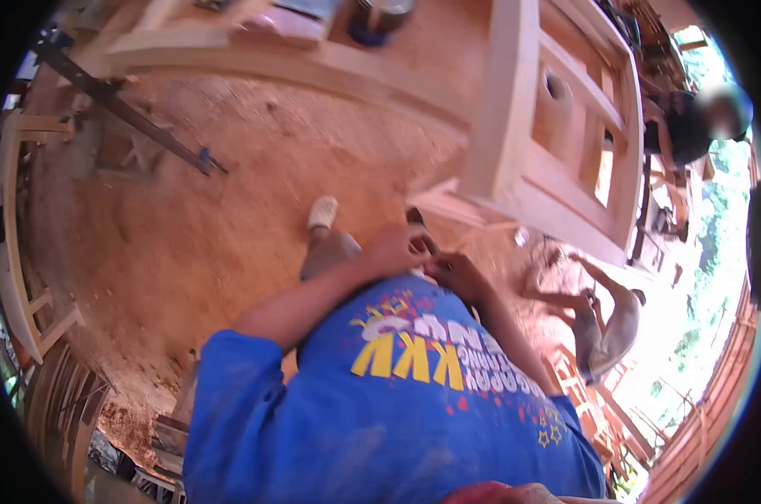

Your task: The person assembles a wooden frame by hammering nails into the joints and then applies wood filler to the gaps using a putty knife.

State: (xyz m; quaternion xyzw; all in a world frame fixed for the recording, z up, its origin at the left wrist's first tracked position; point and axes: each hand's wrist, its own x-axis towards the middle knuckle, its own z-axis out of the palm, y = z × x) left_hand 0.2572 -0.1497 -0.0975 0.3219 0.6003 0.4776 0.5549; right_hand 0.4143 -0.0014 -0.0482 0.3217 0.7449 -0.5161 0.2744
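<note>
Both hands meet in front of my waist, just past the lower edge of the blue shirt point(380, 420). My left hand point(404, 249) has its fingers bent inward and pinched together. Close beside it, my right hand point(452, 270) is also closed, with curled fingers. Whatever lies between the fingertips is too small and blurred to name. Beyond the hands stands a large pale wooden frame point(502, 109) with slats and square corners.
A long metal bar clamp point(128, 109) is at the upper left. A dark cup-like container point(382, 18) sits at the top. Wooden frame parts point(15, 244) stand at far left. One person point(687, 130) is at upper right; another point(611, 332) is bent low at right.
</note>
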